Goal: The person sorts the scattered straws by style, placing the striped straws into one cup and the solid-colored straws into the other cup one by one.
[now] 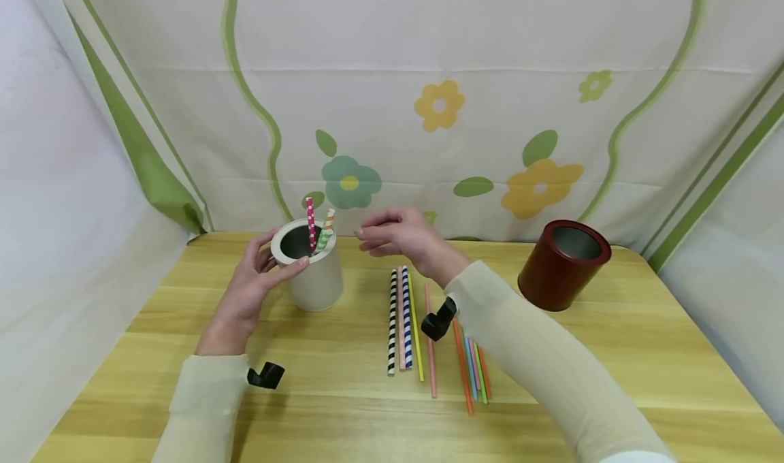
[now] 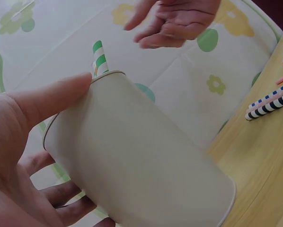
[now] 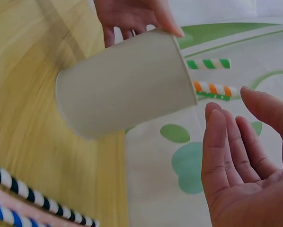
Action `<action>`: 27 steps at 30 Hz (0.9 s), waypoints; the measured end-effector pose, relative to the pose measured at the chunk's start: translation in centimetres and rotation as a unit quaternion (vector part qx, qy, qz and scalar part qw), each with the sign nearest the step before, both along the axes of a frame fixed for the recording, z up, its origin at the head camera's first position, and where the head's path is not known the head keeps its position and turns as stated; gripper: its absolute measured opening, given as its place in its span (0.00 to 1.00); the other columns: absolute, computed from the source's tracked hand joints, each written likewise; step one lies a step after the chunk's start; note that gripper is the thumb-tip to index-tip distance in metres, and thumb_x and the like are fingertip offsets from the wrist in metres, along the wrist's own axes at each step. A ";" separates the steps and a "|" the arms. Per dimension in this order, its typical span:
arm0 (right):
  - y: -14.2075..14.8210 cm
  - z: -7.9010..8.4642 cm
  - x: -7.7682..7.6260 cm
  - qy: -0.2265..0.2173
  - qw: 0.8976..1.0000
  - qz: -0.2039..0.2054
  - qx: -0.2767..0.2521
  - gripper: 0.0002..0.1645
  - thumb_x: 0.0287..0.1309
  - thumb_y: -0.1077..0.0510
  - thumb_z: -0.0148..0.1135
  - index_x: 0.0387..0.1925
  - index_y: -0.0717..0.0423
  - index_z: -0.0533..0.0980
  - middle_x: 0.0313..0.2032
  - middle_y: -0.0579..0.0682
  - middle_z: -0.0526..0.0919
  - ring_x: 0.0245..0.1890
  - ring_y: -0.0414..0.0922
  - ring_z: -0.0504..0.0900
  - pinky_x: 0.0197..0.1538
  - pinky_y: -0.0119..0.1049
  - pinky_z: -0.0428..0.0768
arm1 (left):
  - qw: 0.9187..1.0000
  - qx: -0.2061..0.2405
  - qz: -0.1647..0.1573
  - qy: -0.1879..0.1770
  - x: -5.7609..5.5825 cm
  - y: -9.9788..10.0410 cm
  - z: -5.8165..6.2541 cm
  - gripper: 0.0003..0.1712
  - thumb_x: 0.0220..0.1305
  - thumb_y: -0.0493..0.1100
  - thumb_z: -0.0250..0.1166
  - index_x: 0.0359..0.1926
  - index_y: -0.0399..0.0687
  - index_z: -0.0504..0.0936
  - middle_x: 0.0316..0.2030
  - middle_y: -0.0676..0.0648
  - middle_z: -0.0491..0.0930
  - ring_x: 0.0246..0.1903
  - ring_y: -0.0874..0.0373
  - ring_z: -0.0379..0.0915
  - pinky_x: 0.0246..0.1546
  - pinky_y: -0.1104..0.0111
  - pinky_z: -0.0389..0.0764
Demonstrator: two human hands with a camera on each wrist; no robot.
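My left hand (image 1: 248,293) grips a white can (image 1: 315,286) by its upper part, the thumb at the near rim and the other fingers round the far side. Inside the can stand a red straw with white dots (image 1: 309,219), an orange-striped paper straw (image 3: 217,88) and a green-striped paper straw (image 2: 100,56). The straws lean toward the rim. To the right of the can, my right hand (image 1: 409,237) hovers in the air with nothing in it. Its fingers are relaxed and lightly bent, with the thumb apart from them in the right wrist view.
Several straws lie on the wooden table, among them a black-striped straw (image 1: 393,323), a blue-striped straw (image 1: 407,327) and a yellow straw (image 1: 417,337). Plain coloured straws lie partly under my right forearm. A dark red can (image 1: 545,276) stands at the right. A flowered curtain (image 1: 392,122) hangs behind.
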State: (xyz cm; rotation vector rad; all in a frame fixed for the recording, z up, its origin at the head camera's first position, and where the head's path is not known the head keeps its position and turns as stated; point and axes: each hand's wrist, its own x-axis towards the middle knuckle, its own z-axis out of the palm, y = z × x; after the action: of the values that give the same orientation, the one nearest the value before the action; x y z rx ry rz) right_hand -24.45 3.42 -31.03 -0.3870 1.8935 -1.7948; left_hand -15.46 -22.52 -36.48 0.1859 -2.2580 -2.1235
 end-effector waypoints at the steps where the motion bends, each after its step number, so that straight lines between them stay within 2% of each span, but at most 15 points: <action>1: 0.3 -0.2 0.0 -0.003 1.000 -0.003 0.005 0.21 0.55 0.57 0.71 0.48 0.62 0.76 0.48 0.59 0.83 0.45 0.53 0.85 0.51 0.45 0.82 | 1.000 -0.003 0.001 0.000 0.0 -0.1 0.1 0.49 0.56 0.49 0.73 0.72 0.65 0.54 0.70 0.46 0.59 0.69 0.50 0.54 0.68 0.49 0.51; 8: 2.6 -3.1 0.0 -0.021 0.999 -0.031 0.040 0.17 0.56 0.57 0.69 0.46 0.59 0.77 0.51 0.60 0.82 0.43 0.49 0.86 0.52 0.46 0.81 | 0.999 -0.035 -0.015 0.008 -0.3 -0.5 0.8 0.46 0.56 0.49 0.73 0.69 0.57 0.56 0.69 0.44 0.59 0.66 0.48 0.58 0.66 0.51 0.57; 14: 3.8 -6.1 0.2 -0.048 0.996 -0.057 0.052 0.17 0.56 0.59 0.69 0.47 0.60 0.77 0.50 0.61 0.82 0.42 0.52 0.86 0.54 0.51 0.79 | 0.999 -0.030 -0.016 0.012 -0.5 -0.4 1.0 0.45 0.54 0.47 0.75 0.67 0.53 0.57 0.70 0.45 0.58 0.69 0.49 0.52 0.67 0.50 0.55; 19: 4.3 -8.0 0.6 -0.054 0.990 -0.101 0.077 0.15 0.56 0.64 0.68 0.45 0.63 0.77 0.43 0.62 0.85 0.40 0.55 0.86 0.47 0.47 0.83 | 1.000 -0.014 -0.023 0.016 -0.6 -0.3 1.1 0.45 0.53 0.45 0.75 0.65 0.52 0.57 0.71 0.44 0.60 0.71 0.49 0.53 0.69 0.50 0.53; 22: 4.3 -8.9 0.7 -0.046 0.986 -0.119 0.105 0.15 0.53 0.65 0.69 0.43 0.63 0.78 0.37 0.60 0.86 0.35 0.52 0.86 0.40 0.42 0.85 | 0.999 -0.007 -0.028 0.016 -0.7 -0.3 1.0 0.43 0.54 0.44 0.75 0.63 0.53 0.57 0.70 0.43 0.61 0.70 0.48 0.56 0.68 0.51 0.54; 27: 4.3 -9.6 1.0 -0.021 0.980 -0.126 0.153 0.14 0.50 0.63 0.72 0.40 0.62 0.78 0.30 0.57 0.86 0.28 0.47 0.86 0.33 0.39 0.85 | 0.999 -0.014 -0.032 0.015 -0.7 -0.3 0.8 0.45 0.54 0.45 0.74 0.65 0.53 0.55 0.70 0.43 0.61 0.68 0.49 0.59 0.65 0.57 0.60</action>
State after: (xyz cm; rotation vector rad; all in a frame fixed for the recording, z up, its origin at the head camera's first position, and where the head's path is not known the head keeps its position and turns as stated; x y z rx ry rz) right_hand -23.49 7.73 -40.63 0.0013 2.2249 -1.6055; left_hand -16.11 -22.86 -35.65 0.0815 -2.3055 -2.1088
